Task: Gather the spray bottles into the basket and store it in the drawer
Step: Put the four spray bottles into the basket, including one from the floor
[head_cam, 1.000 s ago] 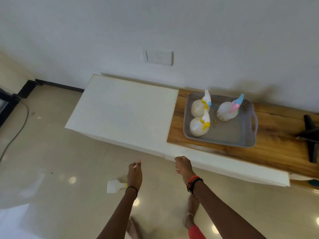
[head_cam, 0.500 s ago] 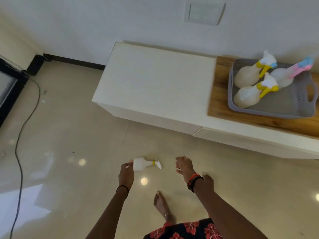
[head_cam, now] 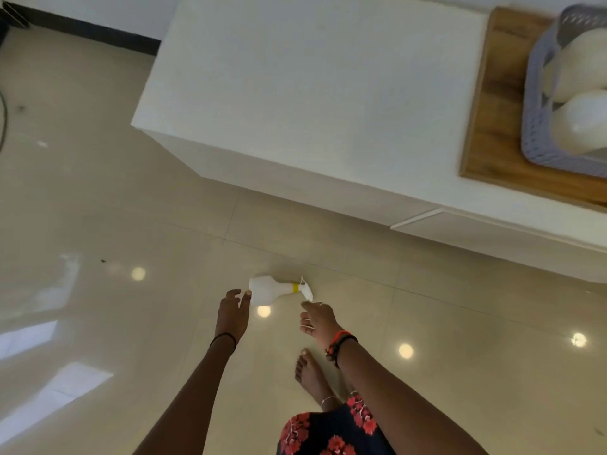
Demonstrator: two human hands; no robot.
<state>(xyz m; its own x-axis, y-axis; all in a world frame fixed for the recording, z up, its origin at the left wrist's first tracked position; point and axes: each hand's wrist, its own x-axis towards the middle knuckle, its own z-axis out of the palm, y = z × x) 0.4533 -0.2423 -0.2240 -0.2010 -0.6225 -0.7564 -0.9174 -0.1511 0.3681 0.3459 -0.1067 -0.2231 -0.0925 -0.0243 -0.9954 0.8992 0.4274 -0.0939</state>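
A white spray bottle (head_cam: 272, 290) with a yellow collar lies on its side on the glossy floor. My left hand (head_cam: 231, 311) reaches down beside the bottle's base, fingers spread, thumb tip at the bottle. My right hand (head_cam: 317, 320) hovers just below the nozzle, fingers loosely curled, holding nothing. A grey perforated basket (head_cam: 533, 103) stands on the wooden part of the cabinet top at the far right, with white bottles (head_cam: 581, 126) lying in it, partly cut off by the frame.
A low white cabinet (head_cam: 315, 93) runs along the wall, its drawer front (head_cam: 492, 244) closed below the wooden board (head_cam: 489, 110). My bare foot (head_cam: 312, 376) stands below my right hand. A black cable (head_cam: 3, 119) lies at the far left.
The view has dipped down and closer to the floor. Both hands have moved nearer the fallen bottle; the basket has slid to the right edge of the frame.
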